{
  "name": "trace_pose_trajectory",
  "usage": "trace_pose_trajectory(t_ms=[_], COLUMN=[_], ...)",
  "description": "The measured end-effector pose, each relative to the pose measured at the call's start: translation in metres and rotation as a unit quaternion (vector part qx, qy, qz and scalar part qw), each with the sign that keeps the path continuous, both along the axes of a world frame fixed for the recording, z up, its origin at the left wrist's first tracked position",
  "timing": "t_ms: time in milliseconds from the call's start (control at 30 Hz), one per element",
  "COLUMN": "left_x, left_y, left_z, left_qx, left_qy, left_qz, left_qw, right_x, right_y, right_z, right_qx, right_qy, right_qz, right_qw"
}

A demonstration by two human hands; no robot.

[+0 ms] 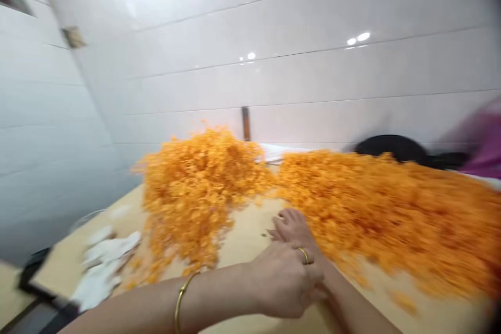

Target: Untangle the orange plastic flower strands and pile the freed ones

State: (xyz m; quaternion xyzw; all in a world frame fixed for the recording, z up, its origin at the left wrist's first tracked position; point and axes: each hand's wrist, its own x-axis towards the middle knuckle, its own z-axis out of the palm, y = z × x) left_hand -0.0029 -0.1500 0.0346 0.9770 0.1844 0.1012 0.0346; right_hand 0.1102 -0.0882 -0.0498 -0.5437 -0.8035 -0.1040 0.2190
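My left hand (287,276), with a gold ring and a bangle, crosses in front of my right arm. Its fingers are wrapped around my right forearm (336,282) just behind the wrist. My right hand (293,225) reaches over the tan table (246,235), its fingers loosely bent and somewhat apart, with nothing visible in them. Beside it on the right spreads a wide heap of small orange pieces (376,203); another orange pile (199,172) rises on the left. Motion blur hides what kind of pieces they are.
Crumpled white gloves (105,261) lie at the table's left side. A black round object (391,147) stands behind the right heap, near purple cloth (487,141). A brown upright strip (246,124) and white material (277,152) are by the tiled wall (297,78).
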Motion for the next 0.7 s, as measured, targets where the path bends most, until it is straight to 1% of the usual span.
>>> trace_pose_trajectory(t_ms=[67, 100, 200, 267, 333, 400, 467, 500, 567, 633, 700], left_x=[-0.030, -0.044, -0.083, -0.108, -0.131, -0.151, -0.166, -0.171, -0.178, -0.180, -0.179], left_y=[0.015, 0.022, 0.039, 0.049, 0.057, 0.062, 0.064, 0.065, 0.066, 0.068, 0.070], left_z=[-0.009, -0.011, -0.008, 0.000, 0.007, 0.010, 0.007, 0.004, -0.007, -0.019, -0.027], left_qx=[0.021, 0.028, 0.054, 0.083, 0.122, 0.157, 0.178, 0.183, 0.186, 0.171, 0.144], left_qy=[0.005, -0.004, -0.069, -0.134, -0.193, -0.228, -0.232, -0.220, -0.181, -0.145, -0.140], left_qz=[0.062, 0.090, 0.174, 0.237, 0.306, 0.371, 0.423, 0.442, 0.468, 0.487, 0.497], left_qw=[0.998, 0.996, 0.981, 0.958, 0.925, 0.887, 0.858, 0.850, 0.845, 0.844, 0.845], right_x=[-0.001, 0.000, 0.001, 0.003, 0.003, 0.003, 0.002, 0.001, 0.001, 0.001, 0.002], right_y=[0.006, 0.006, 0.003, 0.003, 0.005, 0.008, 0.010, 0.011, 0.011, 0.012, 0.013], right_z=[-0.005, -0.007, -0.011, -0.013, -0.016, -0.018, -0.021, -0.021, -0.022, -0.023, -0.023], right_qx=[0.027, 0.039, 0.066, 0.081, 0.097, 0.108, 0.112, 0.112, 0.112, 0.110, 0.105], right_qy=[0.006, 0.006, 0.010, 0.015, 0.022, 0.024, 0.024, 0.024, 0.024, 0.023, 0.022], right_qz=[0.020, 0.032, 0.055, 0.058, 0.060, 0.068, 0.079, 0.083, 0.088, 0.088, 0.084], right_qw=[0.999, 0.999, 0.996, 0.995, 0.993, 0.992, 0.990, 0.990, 0.990, 0.990, 0.991])
